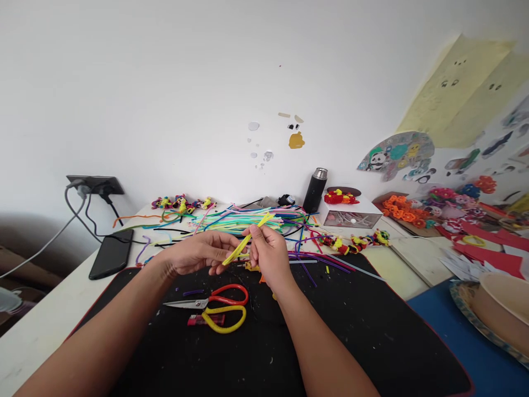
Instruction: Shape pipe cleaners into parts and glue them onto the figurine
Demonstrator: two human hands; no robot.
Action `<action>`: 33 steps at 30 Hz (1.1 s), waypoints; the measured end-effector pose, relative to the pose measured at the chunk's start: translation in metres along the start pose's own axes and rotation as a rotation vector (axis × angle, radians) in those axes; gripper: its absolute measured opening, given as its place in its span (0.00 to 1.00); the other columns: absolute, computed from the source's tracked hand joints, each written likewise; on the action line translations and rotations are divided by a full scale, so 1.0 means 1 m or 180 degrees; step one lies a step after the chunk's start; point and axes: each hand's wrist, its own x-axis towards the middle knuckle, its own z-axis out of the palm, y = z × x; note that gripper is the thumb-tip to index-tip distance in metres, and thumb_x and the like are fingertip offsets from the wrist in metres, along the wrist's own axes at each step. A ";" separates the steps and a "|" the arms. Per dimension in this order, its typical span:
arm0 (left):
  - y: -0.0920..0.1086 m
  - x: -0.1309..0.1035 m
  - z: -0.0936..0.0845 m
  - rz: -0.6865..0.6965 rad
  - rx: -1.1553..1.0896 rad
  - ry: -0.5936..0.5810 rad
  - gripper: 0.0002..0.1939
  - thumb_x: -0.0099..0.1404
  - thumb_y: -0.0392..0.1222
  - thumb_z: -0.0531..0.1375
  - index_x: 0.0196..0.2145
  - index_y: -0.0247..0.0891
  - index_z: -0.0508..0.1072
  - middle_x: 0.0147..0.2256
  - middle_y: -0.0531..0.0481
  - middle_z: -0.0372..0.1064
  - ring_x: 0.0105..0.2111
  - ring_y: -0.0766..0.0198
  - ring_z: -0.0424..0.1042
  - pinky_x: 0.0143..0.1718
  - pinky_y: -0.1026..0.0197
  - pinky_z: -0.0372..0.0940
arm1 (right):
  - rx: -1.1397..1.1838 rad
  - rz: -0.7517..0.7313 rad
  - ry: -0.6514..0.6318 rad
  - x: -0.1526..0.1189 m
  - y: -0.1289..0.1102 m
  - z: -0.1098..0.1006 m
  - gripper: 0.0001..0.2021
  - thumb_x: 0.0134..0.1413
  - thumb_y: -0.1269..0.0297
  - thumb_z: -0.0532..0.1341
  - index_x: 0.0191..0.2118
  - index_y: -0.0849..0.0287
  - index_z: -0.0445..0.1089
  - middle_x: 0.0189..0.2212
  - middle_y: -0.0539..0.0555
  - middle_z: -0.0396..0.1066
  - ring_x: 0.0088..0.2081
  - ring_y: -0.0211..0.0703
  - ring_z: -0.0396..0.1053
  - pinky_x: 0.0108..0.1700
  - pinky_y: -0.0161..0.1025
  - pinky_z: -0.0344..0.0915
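A small bundle of yellow pipe cleaners slants up to the right between my two hands, above the black mat. My right hand pinches it near its upper part with thumb and fingers. At the lower end, the bent fingers of my left hand close on it. Under the hands, partly covered, lies a small yellow-orange piece. Scissors with one red and one yellow handle rest on the mat, overlapping a red lighter.
Behind the hands lies a pile of many-coloured pipe cleaners. A black phone is at the left under cables from a wall socket. A black flask stands beside a white drawer box. A bowl sits at the right.
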 end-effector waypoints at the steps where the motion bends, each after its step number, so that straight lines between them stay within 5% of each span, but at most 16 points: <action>1: 0.000 0.000 0.001 -0.0026 0.0021 0.0000 0.17 0.62 0.43 0.72 0.46 0.34 0.80 0.29 0.50 0.73 0.22 0.70 0.70 0.20 0.71 0.66 | 0.0004 -0.0015 0.0011 0.000 -0.001 0.000 0.22 0.63 0.42 0.61 0.34 0.58 0.73 0.13 0.41 0.55 0.13 0.33 0.55 0.18 0.33 0.53; 6: 0.003 0.000 0.008 -0.0058 0.0012 -0.0009 0.15 0.65 0.47 0.69 0.43 0.33 0.79 0.31 0.48 0.74 0.24 0.67 0.74 0.21 0.70 0.69 | 0.0020 -0.0051 -0.0018 0.000 0.000 -0.001 0.21 0.64 0.44 0.60 0.34 0.59 0.73 0.13 0.41 0.56 0.13 0.33 0.55 0.18 0.32 0.54; 22: -0.005 0.004 0.005 0.0109 -0.0141 -0.0114 0.16 0.60 0.40 0.72 0.45 0.34 0.78 0.30 0.51 0.72 0.22 0.70 0.71 0.20 0.72 0.65 | 0.0095 -0.0092 0.0028 -0.001 -0.003 0.000 0.21 0.64 0.45 0.61 0.34 0.60 0.73 0.13 0.40 0.56 0.12 0.32 0.55 0.16 0.31 0.54; 33: -0.008 0.011 0.002 0.0138 0.0665 0.0592 0.13 0.57 0.44 0.71 0.37 0.35 0.77 0.24 0.53 0.72 0.22 0.68 0.69 0.22 0.69 0.61 | 0.0132 -0.0148 0.0265 0.004 0.004 -0.004 0.21 0.62 0.44 0.62 0.31 0.59 0.73 0.11 0.39 0.53 0.12 0.32 0.52 0.16 0.32 0.50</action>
